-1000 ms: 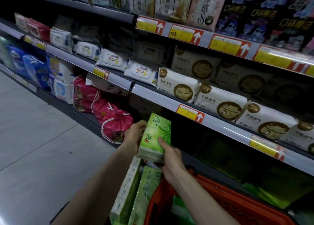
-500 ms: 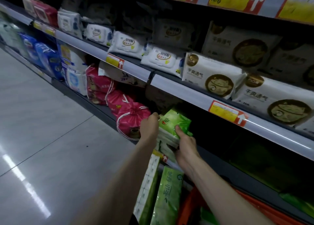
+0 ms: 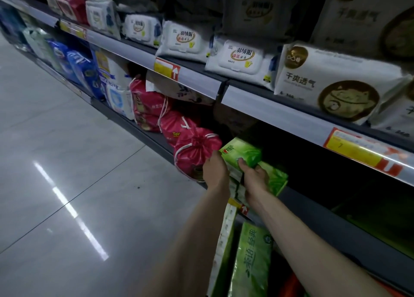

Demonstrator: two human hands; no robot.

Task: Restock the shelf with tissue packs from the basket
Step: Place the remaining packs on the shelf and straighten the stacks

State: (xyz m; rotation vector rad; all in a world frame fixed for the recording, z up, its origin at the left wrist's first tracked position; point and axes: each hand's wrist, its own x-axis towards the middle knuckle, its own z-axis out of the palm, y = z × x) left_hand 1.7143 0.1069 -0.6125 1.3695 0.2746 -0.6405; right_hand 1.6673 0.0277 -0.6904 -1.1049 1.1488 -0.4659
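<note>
A green tissue pack (image 3: pixel 243 152) sits at the front of the dark lowest shelf (image 3: pixel 313 203), on top of another green pack (image 3: pixel 276 180). My left hand (image 3: pixel 215 171) grips its left end, right beside a red drawstring bag (image 3: pixel 195 151). My right hand (image 3: pixel 254 176) holds its near face with the thumb curled on top. Two more green tissue packs (image 3: pixel 252 260) stand upright below my arms. Only a sliver of the orange basket (image 3: pixel 289 285) shows at the bottom edge.
The shelf above carries white wipe packs (image 3: pixel 237 57) and white packs with a brown cat emblem (image 3: pixel 331 81); its rail (image 3: pixel 280 108) bears yellow-red price tags. Red bags and blue packs (image 3: pixel 83 70) line the lowest shelf to the left. Glossy grey floor tiles (image 3: pixel 67 184) lie left.
Both hands have carried the green pack forward and down from above the basket into the lowest shelf, onto another green pack. The view has moved closer to the shelf.
</note>
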